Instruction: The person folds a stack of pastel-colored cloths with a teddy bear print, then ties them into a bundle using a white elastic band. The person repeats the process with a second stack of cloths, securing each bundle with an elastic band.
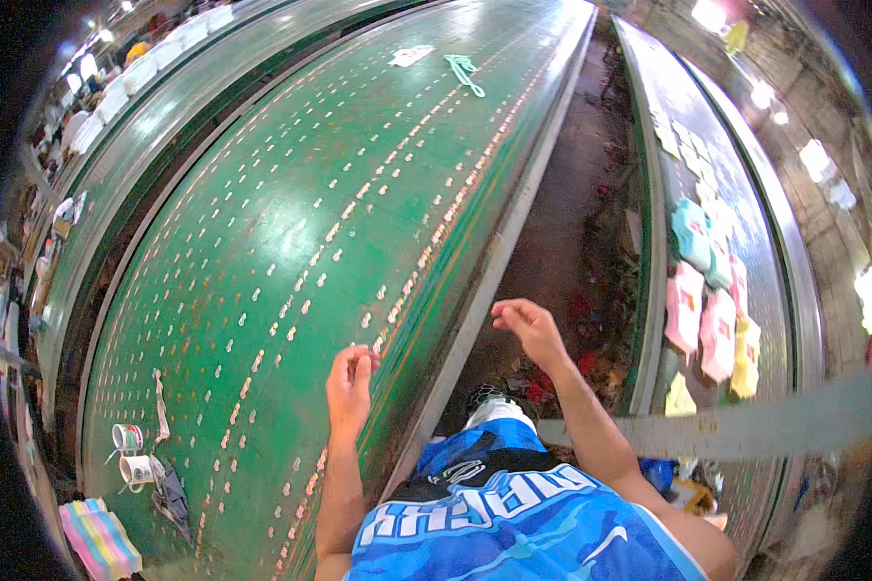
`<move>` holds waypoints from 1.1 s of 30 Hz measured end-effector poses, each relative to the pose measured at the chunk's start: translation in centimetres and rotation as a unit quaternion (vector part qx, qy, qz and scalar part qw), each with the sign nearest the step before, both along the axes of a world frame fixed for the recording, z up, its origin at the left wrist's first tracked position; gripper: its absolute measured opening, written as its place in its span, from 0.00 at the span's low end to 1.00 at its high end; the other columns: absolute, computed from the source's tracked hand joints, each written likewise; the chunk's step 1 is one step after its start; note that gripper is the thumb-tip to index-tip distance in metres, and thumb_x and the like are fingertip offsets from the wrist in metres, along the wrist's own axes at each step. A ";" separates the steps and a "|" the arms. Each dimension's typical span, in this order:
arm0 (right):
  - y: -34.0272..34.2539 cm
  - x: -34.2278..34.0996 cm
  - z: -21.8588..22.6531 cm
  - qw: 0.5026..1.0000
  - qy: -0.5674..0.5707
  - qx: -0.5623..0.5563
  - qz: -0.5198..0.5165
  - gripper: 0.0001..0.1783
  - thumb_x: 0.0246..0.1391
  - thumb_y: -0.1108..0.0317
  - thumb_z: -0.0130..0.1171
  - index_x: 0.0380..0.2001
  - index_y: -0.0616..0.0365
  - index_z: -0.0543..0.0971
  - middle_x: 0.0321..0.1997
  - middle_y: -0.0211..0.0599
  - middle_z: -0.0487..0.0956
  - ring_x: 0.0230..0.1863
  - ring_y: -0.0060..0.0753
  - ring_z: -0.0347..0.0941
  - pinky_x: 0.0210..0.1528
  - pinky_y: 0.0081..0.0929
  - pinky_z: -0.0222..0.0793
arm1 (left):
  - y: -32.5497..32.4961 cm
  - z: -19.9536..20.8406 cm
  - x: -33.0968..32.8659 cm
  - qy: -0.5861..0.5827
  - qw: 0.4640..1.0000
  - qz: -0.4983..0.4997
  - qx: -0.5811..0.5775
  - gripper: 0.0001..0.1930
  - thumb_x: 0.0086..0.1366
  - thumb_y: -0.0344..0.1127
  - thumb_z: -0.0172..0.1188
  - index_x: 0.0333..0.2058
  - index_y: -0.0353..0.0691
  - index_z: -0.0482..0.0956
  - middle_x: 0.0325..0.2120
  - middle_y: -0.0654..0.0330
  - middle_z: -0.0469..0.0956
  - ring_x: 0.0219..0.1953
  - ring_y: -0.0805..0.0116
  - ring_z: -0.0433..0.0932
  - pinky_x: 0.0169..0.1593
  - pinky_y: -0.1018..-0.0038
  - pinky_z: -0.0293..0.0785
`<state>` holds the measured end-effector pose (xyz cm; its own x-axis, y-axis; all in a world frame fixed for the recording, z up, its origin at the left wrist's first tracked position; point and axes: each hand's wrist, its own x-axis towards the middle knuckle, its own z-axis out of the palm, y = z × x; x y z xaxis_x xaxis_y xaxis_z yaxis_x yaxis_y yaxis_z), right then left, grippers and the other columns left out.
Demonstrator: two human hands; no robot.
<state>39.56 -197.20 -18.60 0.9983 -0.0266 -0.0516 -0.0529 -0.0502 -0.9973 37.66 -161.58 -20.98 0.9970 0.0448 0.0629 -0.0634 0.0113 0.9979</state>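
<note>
Left hand (351,382) and right hand (533,329) both loosely curled.
I see green table (378,242) under left, left of right; can't tell if left pinches anything, right looks empty. Pale-green strip (462,70) far up-table, pink pieces (719,334) on second table (761,254).

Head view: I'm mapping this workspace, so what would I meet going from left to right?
Pastel striped stack, the person's left grip, white piece, mint-green strap, the person's right grip, pink pieces.
</note>
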 end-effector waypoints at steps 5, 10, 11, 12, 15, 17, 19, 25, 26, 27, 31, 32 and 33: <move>-6.0 19.0 -2.0 0.999 -0.012 0.045 -0.028 0.17 0.74 0.59 0.56 0.53 0.62 0.83 0.46 0.30 0.84 0.46 0.23 0.80 0.51 0.24 0.76 | -0.6 -1.5 1.5 0.122 0.985 0.051 0.107 0.09 0.76 0.32 0.58 0.49 0.34 0.79 0.39 0.60 0.84 0.41 0.73 0.81 0.48 0.74 0.78; -12.4 44.9 -5.7 0.997 -0.052 0.018 -0.055 0.19 0.73 0.56 0.58 0.51 0.61 0.84 0.45 0.29 0.85 0.44 0.21 0.80 0.47 0.21 0.75 | -4.9 -4.0 5.0 0.205 0.964 0.115 0.122 0.10 0.75 0.32 0.59 0.49 0.33 0.79 0.40 0.59 0.83 0.41 0.71 0.82 0.48 0.73 0.78; -13.9 49.9 -7.1 0.997 -0.047 -0.001 -0.058 0.19 0.73 0.55 0.58 0.50 0.60 0.84 0.45 0.28 0.85 0.44 0.21 0.80 0.47 0.21 0.76 | -6.1 -4.4 5.8 0.231 0.959 0.136 0.088 0.10 0.75 0.32 0.59 0.49 0.33 0.79 0.41 0.59 0.83 0.42 0.70 0.82 0.49 0.72 0.78; -14.5 54.4 -8.2 0.997 -0.043 -0.002 -0.063 0.19 0.71 0.53 0.59 0.50 0.59 0.84 0.43 0.28 0.85 0.43 0.19 0.80 0.47 0.20 0.75 | -7.4 -4.4 7.0 0.256 0.951 0.162 0.054 0.10 0.75 0.32 0.59 0.49 0.32 0.79 0.41 0.58 0.83 0.42 0.69 0.82 0.49 0.71 0.79; -17.8 68.1 -10.9 0.976 -0.021 -0.197 -0.089 0.20 0.66 0.50 0.64 0.47 0.55 0.86 0.42 0.32 0.86 0.43 0.25 0.82 0.47 0.27 0.77 | -12.3 -2.6 11.7 0.314 0.938 0.138 0.043 0.11 0.74 0.32 0.59 0.49 0.31 0.78 0.43 0.57 0.83 0.44 0.68 0.82 0.50 0.69 0.80; -21.0 75.0 -12.6 0.902 -0.162 -0.382 -0.122 0.19 0.63 0.53 0.62 0.44 0.58 0.87 0.44 0.47 0.87 0.48 0.47 0.83 0.55 0.42 0.76 | -14.6 -2.3 14.8 0.302 0.939 0.062 0.151 0.11 0.72 0.32 0.61 0.49 0.33 0.80 0.42 0.56 0.83 0.43 0.67 0.83 0.49 0.69 0.80; -23.7 80.8 -13.5 0.878 -0.164 -0.436 -0.113 0.16 0.62 0.57 0.61 0.41 0.57 0.87 0.49 0.48 0.86 0.52 0.53 0.82 0.57 0.47 0.75 | -16.0 -1.6 16.8 0.292 0.920 -0.009 0.260 0.11 0.71 0.31 0.62 0.49 0.36 0.82 0.42 0.55 0.84 0.42 0.65 0.83 0.49 0.69 0.80; -24.4 90.2 -12.8 0.696 -0.176 -0.697 -0.001 0.13 0.57 0.64 0.60 0.39 0.60 0.87 0.56 0.45 0.83 0.60 0.58 0.77 0.59 0.53 0.76 | -17.5 -3.0 17.6 0.385 0.891 0.046 0.237 0.13 0.74 0.37 0.60 0.52 0.38 0.82 0.44 0.55 0.86 0.43 0.68 0.86 0.47 0.71 0.80; -23.6 91.2 -12.9 0.719 -0.147 -0.679 -0.001 0.13 0.58 0.64 0.60 0.39 0.61 0.86 0.56 0.46 0.83 0.60 0.58 0.77 0.59 0.53 0.76 | -17.4 -3.5 17.1 0.378 0.893 0.063 0.236 0.13 0.74 0.37 0.60 0.51 0.37 0.82 0.44 0.55 0.86 0.44 0.68 0.86 0.47 0.71 0.80; -23.6 92.3 -12.9 0.739 -0.116 -0.663 -0.008 0.13 0.58 0.64 0.60 0.40 0.62 0.86 0.56 0.46 0.83 0.60 0.58 0.77 0.59 0.54 0.76 | -17.4 -3.8 17.1 0.369 0.897 0.075 0.232 0.13 0.74 0.37 0.60 0.51 0.37 0.82 0.43 0.56 0.86 0.44 0.68 0.86 0.47 0.72 0.80; -29.1 97.0 -12.1 0.745 -0.018 -0.666 0.038 0.14 0.58 0.65 0.60 0.41 0.62 0.86 0.51 0.49 0.85 0.56 0.57 0.80 0.58 0.52 0.77 | -17.1 -2.0 20.0 0.382 0.893 0.088 0.223 0.12 0.73 0.36 0.61 0.50 0.36 0.83 0.40 0.56 0.86 0.42 0.69 0.85 0.47 0.72 0.80; -29.5 97.1 -12.1 0.741 -0.010 -0.670 0.047 0.13 0.59 0.65 0.59 0.41 0.61 0.86 0.50 0.50 0.85 0.55 0.56 0.81 0.57 0.52 0.77 | -17.2 -1.9 20.2 0.372 0.896 0.102 0.220 0.12 0.72 0.36 0.62 0.49 0.36 0.83 0.40 0.56 0.86 0.41 0.69 0.85 0.47 0.72 0.80; -28.9 97.2 -11.9 0.753 -0.011 -0.655 0.065 0.13 0.59 0.64 0.60 0.41 0.60 0.86 0.48 0.50 0.85 0.52 0.54 0.82 0.55 0.50 0.78 | -17.3 -1.8 20.2 0.359 0.900 0.118 0.219 0.12 0.72 0.36 0.62 0.48 0.36 0.84 0.40 0.56 0.86 0.40 0.69 0.85 0.46 0.72 0.80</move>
